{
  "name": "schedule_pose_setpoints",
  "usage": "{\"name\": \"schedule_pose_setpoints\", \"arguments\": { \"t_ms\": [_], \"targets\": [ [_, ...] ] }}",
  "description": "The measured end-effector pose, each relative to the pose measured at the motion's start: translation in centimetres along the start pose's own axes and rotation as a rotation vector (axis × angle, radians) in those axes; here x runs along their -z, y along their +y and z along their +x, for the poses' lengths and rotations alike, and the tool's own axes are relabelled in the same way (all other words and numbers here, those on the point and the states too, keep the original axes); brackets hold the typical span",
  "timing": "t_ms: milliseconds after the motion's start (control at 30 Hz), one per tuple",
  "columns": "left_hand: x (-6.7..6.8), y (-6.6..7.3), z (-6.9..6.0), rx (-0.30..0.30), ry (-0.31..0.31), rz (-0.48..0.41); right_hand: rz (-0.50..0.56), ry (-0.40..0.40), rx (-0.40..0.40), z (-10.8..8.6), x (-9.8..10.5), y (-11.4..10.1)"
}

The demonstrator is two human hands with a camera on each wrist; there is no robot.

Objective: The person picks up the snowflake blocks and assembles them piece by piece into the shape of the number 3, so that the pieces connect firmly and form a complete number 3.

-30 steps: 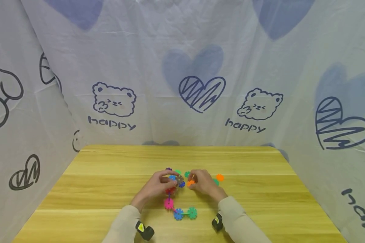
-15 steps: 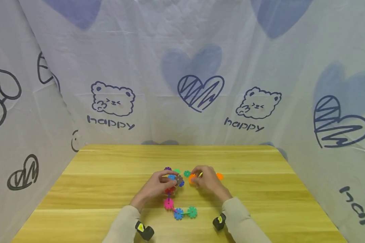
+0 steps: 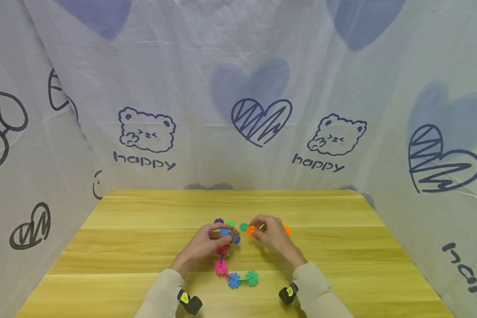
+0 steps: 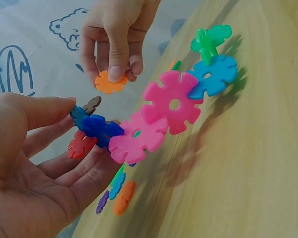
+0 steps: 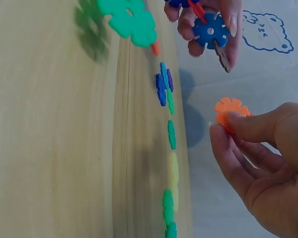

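Observation:
My left hand [image 3: 206,240] holds a chain of interlocked notched plastic discs near its upper end. A brown disc [image 4: 93,104] sticks out at that end, slotted into a blue disc [image 5: 208,37]. From the fingers the chain runs through red, dark blue and pink discs [image 4: 174,101] to a light blue disc [image 4: 214,77] and a green one [image 3: 251,278] at the near end. My right hand [image 5: 278,153] pinches a loose orange disc [image 5: 231,110] between thumb and fingers. It hovers to the right of the brown disc, with a gap between them.
Loose discs lie on the wooden table [image 3: 143,212] beyond the hands: a purple disc [image 3: 219,221], a teal disc [image 3: 244,227], and an orange disc [image 3: 288,230] partly behind the right hand. Printed cloth [image 3: 198,88] hangs around the table's back and sides.
My right hand has drawn a little away to the right, lifting and turning the orange disc. My left hand and the chain stay almost in place.

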State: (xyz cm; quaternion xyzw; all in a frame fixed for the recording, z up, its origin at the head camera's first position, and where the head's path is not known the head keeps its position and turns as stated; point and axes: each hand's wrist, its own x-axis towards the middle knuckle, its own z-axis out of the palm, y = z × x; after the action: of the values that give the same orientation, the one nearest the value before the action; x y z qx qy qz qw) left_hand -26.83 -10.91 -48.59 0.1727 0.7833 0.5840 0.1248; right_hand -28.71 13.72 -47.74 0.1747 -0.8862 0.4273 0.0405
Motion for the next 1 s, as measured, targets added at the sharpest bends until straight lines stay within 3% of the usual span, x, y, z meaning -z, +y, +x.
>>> {"name": "schedule_pose_setpoints", "arguments": {
  "t_ms": [133,400,1000],
  "targets": [
    [-0.10,-0.01,0.09,0.002,-0.011,-0.016,0.018,0.006,0.001,-0.24,0.03,-0.26],
    [-0.30,-0.11,0.32,-0.011,-0.036,-0.046,-0.005,-0.003,0.097,-0.69,-0.11,-0.69],
    [-0.40,-0.10,0.46,-0.024,-0.045,-0.044,-0.022,-0.005,0.137,-0.83,-0.55,-0.78]
  ]
}}
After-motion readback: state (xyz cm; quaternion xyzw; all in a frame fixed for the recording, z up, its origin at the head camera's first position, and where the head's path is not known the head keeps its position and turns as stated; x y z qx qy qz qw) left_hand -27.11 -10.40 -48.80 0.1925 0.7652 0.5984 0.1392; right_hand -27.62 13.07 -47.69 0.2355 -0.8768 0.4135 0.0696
